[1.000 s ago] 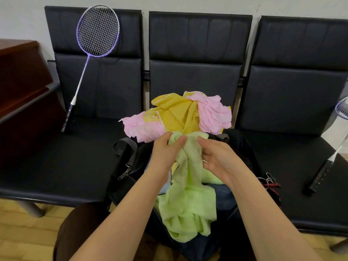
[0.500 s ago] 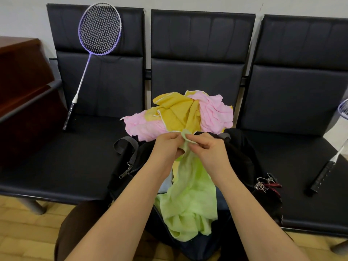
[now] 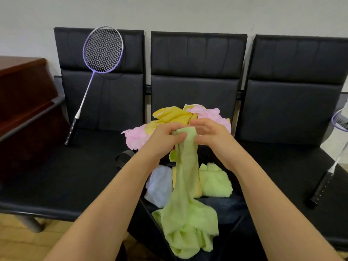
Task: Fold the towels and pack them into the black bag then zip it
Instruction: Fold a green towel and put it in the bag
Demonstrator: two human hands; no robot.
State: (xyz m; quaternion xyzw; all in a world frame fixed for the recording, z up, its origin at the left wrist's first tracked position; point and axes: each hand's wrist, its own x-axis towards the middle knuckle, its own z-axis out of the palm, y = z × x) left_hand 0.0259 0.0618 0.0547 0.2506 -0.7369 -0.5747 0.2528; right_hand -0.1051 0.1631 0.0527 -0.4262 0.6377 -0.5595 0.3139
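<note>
Left hand: the left hand point(image 3: 165, 136) was seen with fingers curled round the top of the green towel point(image 3: 186, 187), thumb pressed against the cloth.
Right hand: the right hand point(image 3: 211, 132) was held against the same bunched top edge, thumb and fingers pinching it.
Green towel: it was lifted and hung down in a long crumpled strip over the open black bag point(image 3: 231, 208).
Black bag: it was set on the middle seat, unzipped; a folded white towel point(image 3: 160, 185) and a folded green towel point(image 3: 214, 181) were seen inside.
Unfolded pile: pink and yellow towels point(image 3: 177, 115) were heaped behind the hands.
Surroundings: a purple racket point(image 3: 102, 50) was propped against the left chair back point(image 3: 105, 95).
</note>
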